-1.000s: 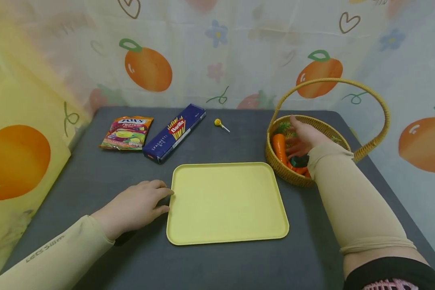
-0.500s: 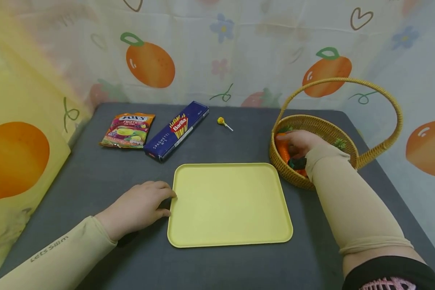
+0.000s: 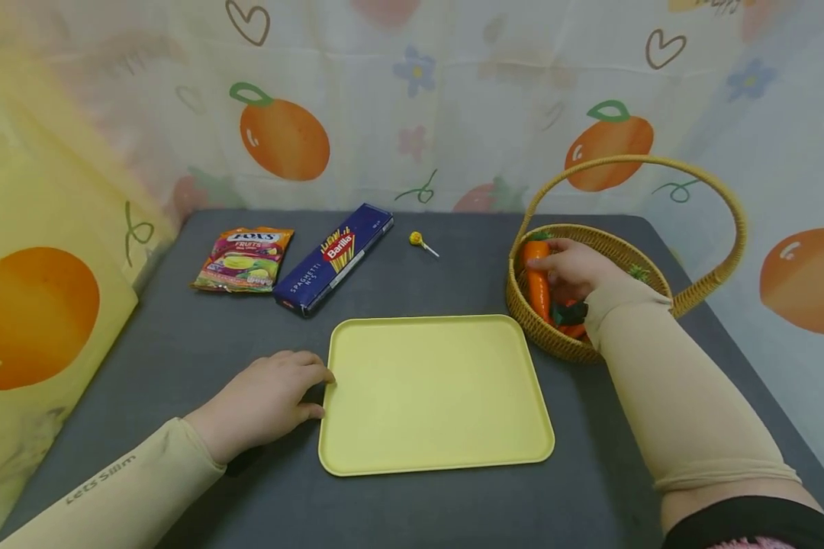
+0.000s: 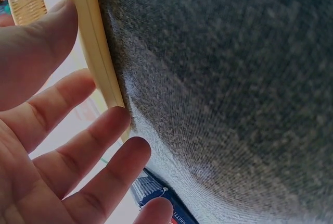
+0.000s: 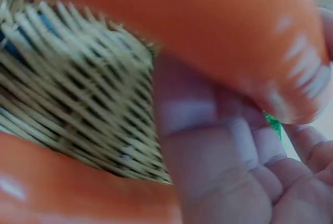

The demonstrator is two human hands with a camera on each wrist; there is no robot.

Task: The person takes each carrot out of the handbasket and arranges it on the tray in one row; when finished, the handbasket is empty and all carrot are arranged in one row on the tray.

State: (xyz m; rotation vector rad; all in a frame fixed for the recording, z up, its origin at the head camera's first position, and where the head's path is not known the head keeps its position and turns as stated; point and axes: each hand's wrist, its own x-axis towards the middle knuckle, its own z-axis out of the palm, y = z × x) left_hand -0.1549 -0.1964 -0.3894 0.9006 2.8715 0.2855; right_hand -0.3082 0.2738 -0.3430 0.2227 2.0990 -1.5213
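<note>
We find the left hand [image 3: 257, 400] relaxed, touching the tray [image 3: 439, 393]. The right hand [image 3: 578, 267], empty a second ago, now grips a carrot [image 3: 538, 284] inside the basket [image 3: 551, 341].

Touches the left rim of the flat yellow rectangular tray [image 3: 439, 396] with spread bare left hand [image 3: 261, 400]; extends the beige-sleeved right arm [image 3: 673, 389] beyond its far-right corner, curling the bare right hand [image 3: 578, 268] to grip.

Grey table [image 3: 446, 284]: tray [image 3: 439, 396], basket [image 3: 555, 343], box [image 3: 334, 259], bag [image 3: 244, 261], lollipop [image 3: 416, 239].
</note>
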